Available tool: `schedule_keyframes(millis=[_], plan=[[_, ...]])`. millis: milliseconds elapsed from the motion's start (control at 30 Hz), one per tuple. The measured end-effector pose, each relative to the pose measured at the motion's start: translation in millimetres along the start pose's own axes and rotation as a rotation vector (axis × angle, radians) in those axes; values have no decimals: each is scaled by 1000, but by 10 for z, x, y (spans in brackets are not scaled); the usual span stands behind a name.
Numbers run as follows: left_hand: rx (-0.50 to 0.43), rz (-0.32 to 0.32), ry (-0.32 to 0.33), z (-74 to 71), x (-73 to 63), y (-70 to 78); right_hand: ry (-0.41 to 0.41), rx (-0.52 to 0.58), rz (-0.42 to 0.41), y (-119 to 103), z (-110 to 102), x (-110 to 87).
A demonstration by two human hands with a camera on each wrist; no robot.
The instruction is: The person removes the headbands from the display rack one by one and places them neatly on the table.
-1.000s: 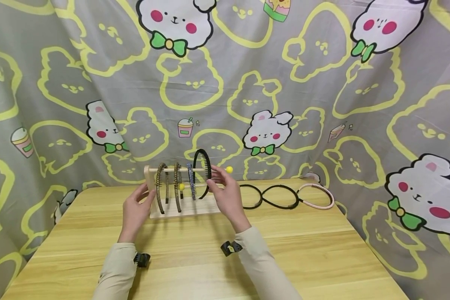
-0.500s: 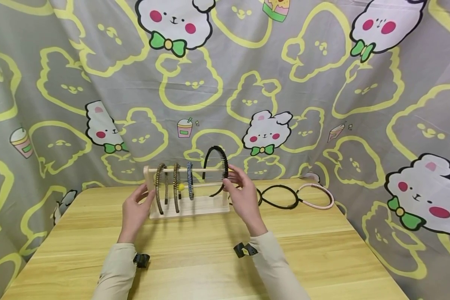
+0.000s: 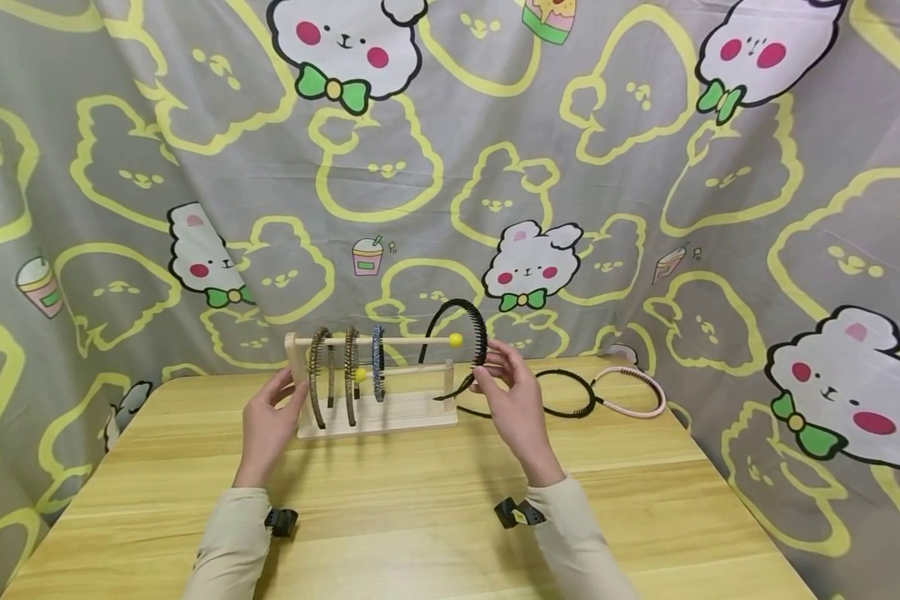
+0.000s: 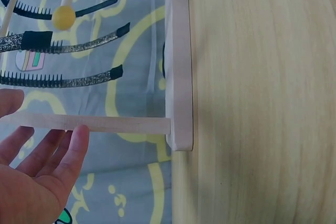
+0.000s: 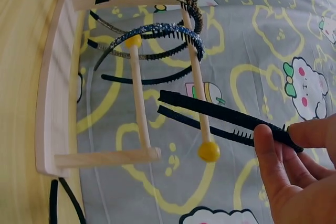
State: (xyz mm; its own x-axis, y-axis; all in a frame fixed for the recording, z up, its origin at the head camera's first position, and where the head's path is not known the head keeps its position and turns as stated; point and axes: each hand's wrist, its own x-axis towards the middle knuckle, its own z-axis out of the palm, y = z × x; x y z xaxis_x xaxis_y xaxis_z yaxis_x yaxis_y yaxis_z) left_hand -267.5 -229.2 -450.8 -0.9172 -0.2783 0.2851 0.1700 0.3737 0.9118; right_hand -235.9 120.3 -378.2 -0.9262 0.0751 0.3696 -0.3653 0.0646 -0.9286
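My left hand point(image 3: 268, 421) grips the left upright point(image 4: 131, 125) of a wooden headband rack point(image 3: 412, 423), thumb on one side and fingers on the other. Pinched between thumb and fingers of my right hand point(image 3: 516, 408) is a black toothed headband point(image 3: 482, 333), its curve upright at the rack's right end. The yellow ball point(image 3: 456, 340) on the upper rod's tip shows inside its loop in the head view. Two brownish glittery headbands point(image 3: 317, 367) and a blue sparkly headband point(image 3: 377, 358) hang farther left on that rod.
On the table point(image 3: 420, 517), right of the rack, lie black headbands point(image 3: 570, 414) and a pink headband point(image 3: 630, 414) in a row, partly hidden by my right hand. A shorter lower rod ends in another yellow ball point(image 5: 133, 41). Patterned curtain point(image 3: 420, 192) stands behind.
My right hand has moved right, sliding the black headband along the upper rod from beside the blue one to the ball end. My left hand has stayed on the upright.
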Motion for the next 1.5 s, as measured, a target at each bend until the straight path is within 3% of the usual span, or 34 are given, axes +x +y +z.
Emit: schedule_keyframes(millis=[467, 667, 800, 1067, 1200, 1500], plan=[[-1, 0, -14, -6, -3, 33, 78, 29, 55, 31, -627, -98], [-13, 5, -18, -1, -6, 36, 161, 43, 70, 73, -1044, -221], [9, -2, -3, -1, -2, 24, 208, 122, 89, 137, -1375, -310], [19, -4, 1, -11, 7, 6, 324, 320, 213, 379, -1991, -483], [19, -6, 1, -14, -5, 8, 341, 393, 273, 532, -2229, -586], [5, 9, -10, -9, 5, 25, 363, 458, 446, 764, -2651, -716]])
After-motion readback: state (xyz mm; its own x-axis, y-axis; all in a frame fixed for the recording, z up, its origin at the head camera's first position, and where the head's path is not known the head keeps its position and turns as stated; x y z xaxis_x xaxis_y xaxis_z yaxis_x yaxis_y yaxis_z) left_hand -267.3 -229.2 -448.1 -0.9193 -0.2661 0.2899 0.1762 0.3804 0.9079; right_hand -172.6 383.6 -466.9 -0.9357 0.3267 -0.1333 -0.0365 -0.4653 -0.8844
